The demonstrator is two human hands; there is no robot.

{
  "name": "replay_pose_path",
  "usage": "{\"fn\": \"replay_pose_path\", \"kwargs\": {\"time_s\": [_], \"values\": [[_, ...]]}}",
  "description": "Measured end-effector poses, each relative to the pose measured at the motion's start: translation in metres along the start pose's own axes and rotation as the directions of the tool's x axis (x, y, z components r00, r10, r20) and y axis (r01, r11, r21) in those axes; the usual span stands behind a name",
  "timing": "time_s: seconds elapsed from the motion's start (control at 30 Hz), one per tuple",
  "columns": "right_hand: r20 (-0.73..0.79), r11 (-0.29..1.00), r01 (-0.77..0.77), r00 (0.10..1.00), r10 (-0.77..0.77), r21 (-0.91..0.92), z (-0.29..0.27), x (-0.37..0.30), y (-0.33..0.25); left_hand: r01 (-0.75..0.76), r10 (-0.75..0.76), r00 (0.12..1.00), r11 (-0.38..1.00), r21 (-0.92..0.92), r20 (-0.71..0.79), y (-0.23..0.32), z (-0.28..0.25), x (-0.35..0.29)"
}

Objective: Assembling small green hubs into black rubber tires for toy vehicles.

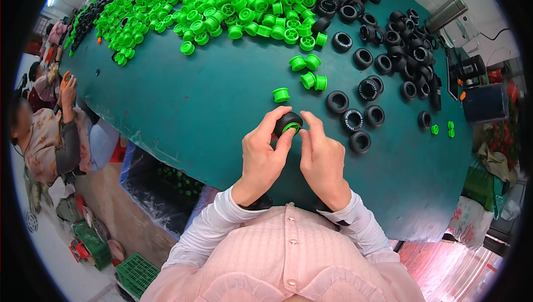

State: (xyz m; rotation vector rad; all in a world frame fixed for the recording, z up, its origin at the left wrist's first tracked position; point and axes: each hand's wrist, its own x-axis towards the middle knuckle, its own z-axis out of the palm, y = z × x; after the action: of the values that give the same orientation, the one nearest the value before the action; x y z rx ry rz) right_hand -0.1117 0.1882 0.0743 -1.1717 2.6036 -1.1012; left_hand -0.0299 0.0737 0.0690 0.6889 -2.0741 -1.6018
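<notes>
Between my hands, above the table's near side, is a small toy wheel: a black rubber tyre with a green plastic rim showing in its near face. My left hand is closed around the tyre's left side, its thumb pressed to the green rim. My right hand has its bent fingers and thumb at the tyre's right edge, closed on it. One loose green rim lies just beyond the tyre, with a small cluster of green rims farther off. Several loose black tyres lie right of my hands.
A large heap of green rims covers the far side of the green table. Black tyres pile up at the right, near a metal flask. Left of the table stands a plastic-lined bin; another person works there.
</notes>
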Motion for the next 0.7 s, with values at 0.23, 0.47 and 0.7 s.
{"fn": "replay_pose_path", "kwargs": {"time_s": [0.23,0.47,0.7], "values": [[-0.077,0.970,0.166,0.980,-0.182,-0.179,0.007,-0.002,0.005,-0.013,0.014,1.000,0.991,0.131,-0.004,0.003,-0.002,0.004],[0.116,0.974,-0.159,0.983,0.141,0.164,0.009,-0.003,0.009,-0.213,0.222,0.975,0.893,0.396,0.023,0.002,-0.001,0.002],[0.003,0.951,0.239,0.970,-0.244,-0.195,0.004,-0.005,0.007,-0.134,0.084,0.983,0.936,0.324,0.164,0.002,-0.013,0.008]]}}
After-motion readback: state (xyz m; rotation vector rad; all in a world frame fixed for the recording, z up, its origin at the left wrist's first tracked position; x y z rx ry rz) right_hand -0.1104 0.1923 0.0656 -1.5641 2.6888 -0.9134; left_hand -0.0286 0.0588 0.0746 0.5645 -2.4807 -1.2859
